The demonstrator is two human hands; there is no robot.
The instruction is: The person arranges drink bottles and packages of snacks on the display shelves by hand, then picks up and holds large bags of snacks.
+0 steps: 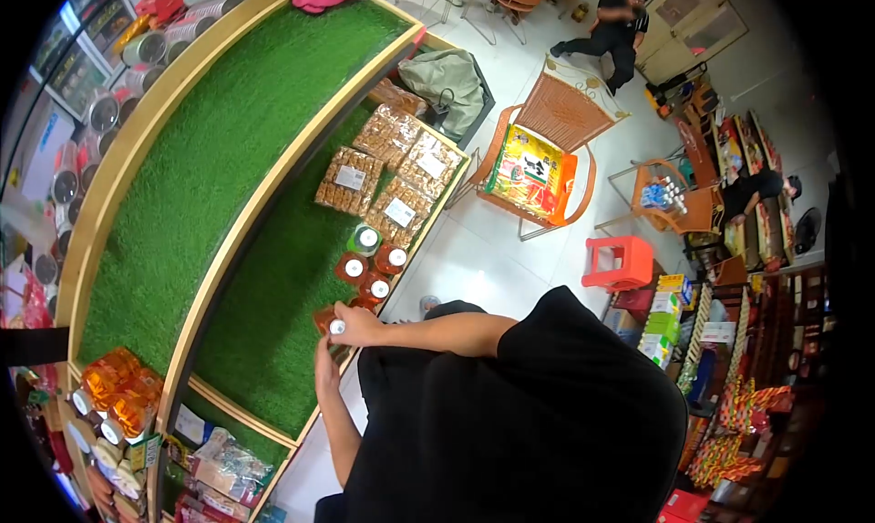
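Note:
On the lower green shelf, my right hand (360,327) is closed round a red jar with a white lid (337,326). My left hand (327,370) is at the near side of the same jar, by the shelf's front edge; whether its fingers grip the jar is hard to make out. Just beyond stand several red jars (354,268) with white lids and one green jar (366,238). Behind these lie several clear packs of brown snacks (349,178) with white labels.
An upper green shelf (237,113) with a wooden rim runs along the left, orange bottles (118,382) at its near end. Across the aisle are a wicker chair (565,113) holding a yellow bag (529,172), and a red stool (618,262). Two people sit farther back.

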